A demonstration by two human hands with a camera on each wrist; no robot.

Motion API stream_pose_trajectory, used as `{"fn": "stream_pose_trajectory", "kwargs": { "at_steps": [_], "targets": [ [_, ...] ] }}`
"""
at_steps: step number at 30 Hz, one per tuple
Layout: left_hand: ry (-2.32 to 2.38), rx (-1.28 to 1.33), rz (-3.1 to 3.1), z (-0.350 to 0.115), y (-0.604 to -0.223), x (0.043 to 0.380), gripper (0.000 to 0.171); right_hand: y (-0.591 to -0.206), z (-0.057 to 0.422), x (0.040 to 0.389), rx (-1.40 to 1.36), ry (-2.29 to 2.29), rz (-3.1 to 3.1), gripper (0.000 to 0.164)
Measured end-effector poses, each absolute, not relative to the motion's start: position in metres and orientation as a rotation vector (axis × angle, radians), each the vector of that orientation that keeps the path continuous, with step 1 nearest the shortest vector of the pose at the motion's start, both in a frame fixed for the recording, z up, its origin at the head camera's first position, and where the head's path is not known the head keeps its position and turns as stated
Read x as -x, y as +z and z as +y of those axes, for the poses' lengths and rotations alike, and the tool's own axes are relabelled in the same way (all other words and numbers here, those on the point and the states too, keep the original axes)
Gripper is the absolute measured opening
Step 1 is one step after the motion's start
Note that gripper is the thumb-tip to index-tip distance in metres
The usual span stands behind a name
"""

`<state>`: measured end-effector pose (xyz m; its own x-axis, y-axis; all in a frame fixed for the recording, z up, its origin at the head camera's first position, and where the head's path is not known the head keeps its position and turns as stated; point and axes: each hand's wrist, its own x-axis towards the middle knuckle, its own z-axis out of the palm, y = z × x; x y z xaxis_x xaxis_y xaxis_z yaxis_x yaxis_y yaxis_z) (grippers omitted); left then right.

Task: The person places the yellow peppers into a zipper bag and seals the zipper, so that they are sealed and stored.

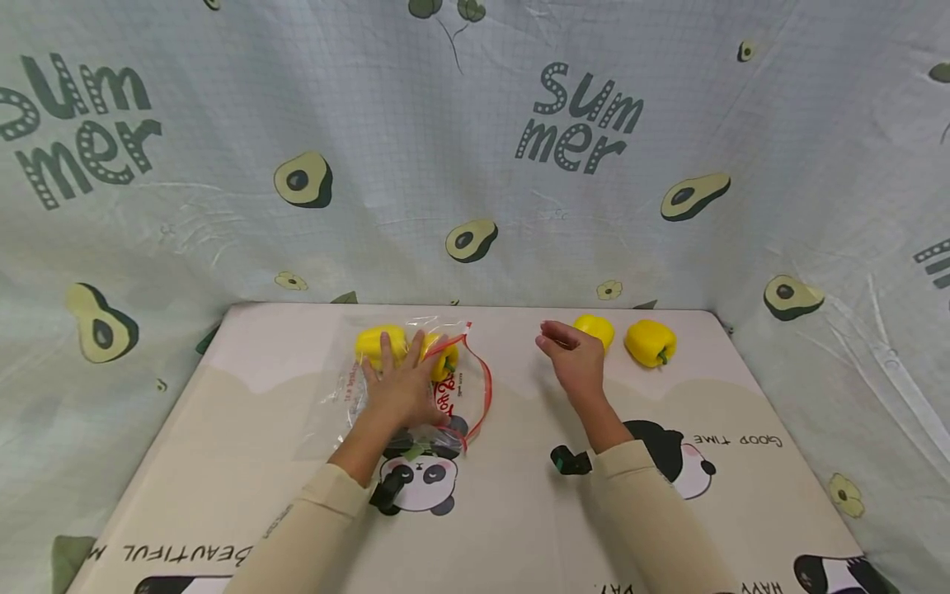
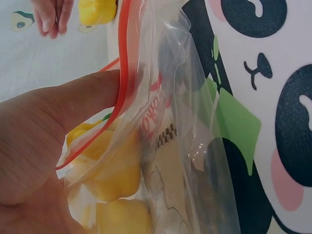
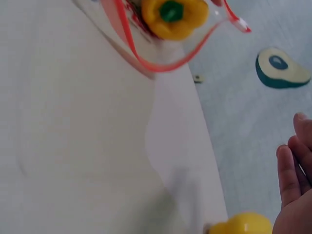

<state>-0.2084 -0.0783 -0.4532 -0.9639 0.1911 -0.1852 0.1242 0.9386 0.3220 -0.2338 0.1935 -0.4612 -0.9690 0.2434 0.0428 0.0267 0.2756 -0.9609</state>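
Note:
A clear zip bag with a red zip edge lies at the middle left of the table, its mouth gaping to the right. Two yellow bell peppers are inside, one at the left and one near the mouth. My left hand spreads over the bag with fingers extended. In the left wrist view its thumb reaches against the red edge. My right hand, fingers slightly bent and holding nothing, hovers just left of a yellow bell pepper, which it partly overlaps.
Another yellow bell pepper sits at the far right, near the table's back edge. The table cover bears panda prints and lettering. A pale curtain with avocado prints hangs behind the table and along both sides.

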Motion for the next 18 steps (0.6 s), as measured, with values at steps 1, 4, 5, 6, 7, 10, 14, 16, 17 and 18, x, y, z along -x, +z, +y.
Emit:
{"fn": "stream_pose_trajectory", "kwargs": {
  "at_steps": [1, 4, 5, 6, 7, 10, 14, 16, 17, 18],
  "targets": [
    [0.456, -0.240, 2.880, -0.078, -0.453, 0.208, 0.127, -0.461, 0.197, 0.235, 0.256, 1.773, -2.347, 0.034],
    [0.452, -0.247, 2.882, -0.079, -0.454, 0.209, 0.128, -0.461, 0.209, 0.237, 0.270, 1.765, -2.320, 0.037],
    [0.452, -0.249, 2.882, -0.080, -0.455, 0.209, 0.128, -0.461, 0.213, 0.238, 0.267, 1.765, -2.304, 0.038],
    [0.453, -0.250, 2.882, -0.080, -0.455, 0.209, 0.128, -0.461, 0.218, 0.238, 0.264, 1.773, -2.289, 0.038],
    [0.455, -0.250, 2.881, -0.080, -0.454, 0.208, 0.129, -0.460, 0.222, 0.240, 0.262, 1.774, -2.281, 0.039],
    [0.461, -0.253, 2.877, -0.081, -0.453, 0.208, 0.130, -0.459, 0.236, 0.243, 0.253, 1.773, -2.258, 0.039],
    [0.465, -0.254, 2.869, -0.081, -0.451, 0.207, 0.131, -0.457, 0.251, 0.245, 0.271, 1.751, -2.231, 0.040],
    [0.467, -0.250, 2.864, -0.081, -0.451, 0.207, 0.132, -0.456, 0.257, 0.247, 0.285, 1.740, -2.211, 0.041],
    [0.466, -0.248, 2.863, -0.081, -0.450, 0.207, 0.132, -0.456, 0.259, 0.248, 0.290, 1.732, -2.204, 0.041],
    [0.465, -0.247, 2.863, -0.081, -0.450, 0.207, 0.132, -0.455, 0.262, 0.248, 0.296, 1.722, -2.206, 0.041]
  ]
}}
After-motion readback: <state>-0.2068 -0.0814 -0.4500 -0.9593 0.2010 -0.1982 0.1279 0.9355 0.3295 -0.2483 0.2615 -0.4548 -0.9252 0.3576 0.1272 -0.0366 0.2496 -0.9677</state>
